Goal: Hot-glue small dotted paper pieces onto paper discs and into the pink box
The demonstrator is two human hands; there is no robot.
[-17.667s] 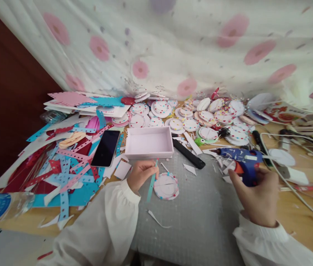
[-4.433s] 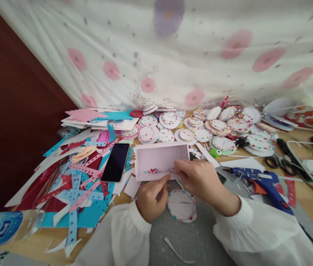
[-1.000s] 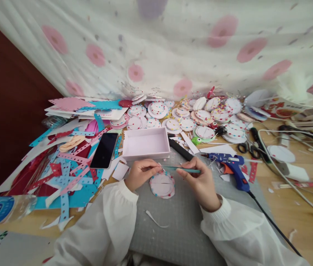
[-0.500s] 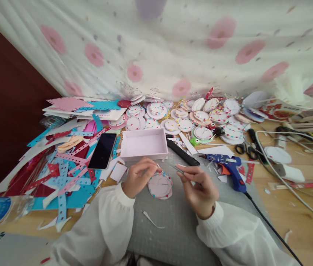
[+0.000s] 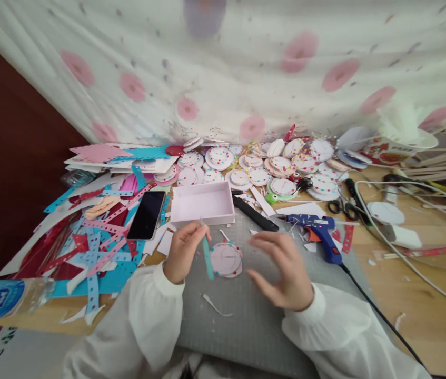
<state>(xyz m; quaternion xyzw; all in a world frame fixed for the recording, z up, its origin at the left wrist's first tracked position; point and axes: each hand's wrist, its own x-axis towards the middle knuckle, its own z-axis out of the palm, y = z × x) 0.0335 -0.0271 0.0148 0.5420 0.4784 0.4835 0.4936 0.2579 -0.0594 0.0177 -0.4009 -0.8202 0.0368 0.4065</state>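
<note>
My left hand point(image 5: 186, 247) pinches the upper end of a narrow teal strip point(image 5: 207, 257), which hangs down over the grey cutting mat point(image 5: 242, 321). Just right of the strip, a white paper disc point(image 5: 226, 260) edged with red and blue beads lies flat on the mat. My right hand point(image 5: 281, 268) hovers to the right of the disc, fingers apart and nothing in them. A small white rod-like piece point(image 5: 224, 235) rests just above the disc. Nearer to me lies a curled white paper scrap point(image 5: 215, 306).
Behind the hands stand a white open box point(image 5: 202, 202) and a black cutter point(image 5: 255, 213). A blue glue gun point(image 5: 321, 231) with a trailing cord and scissors point(image 5: 343, 209) lie right. Left are a phone point(image 5: 146, 215), paper strips and a bottle point(image 5: 7, 299). Several beaded discs line the back.
My right hand has gone from a pinch on a thin strip to spread fingers. The teal strip now hangs from my left hand, which has shifted slightly left. The view has tilted a little.
</note>
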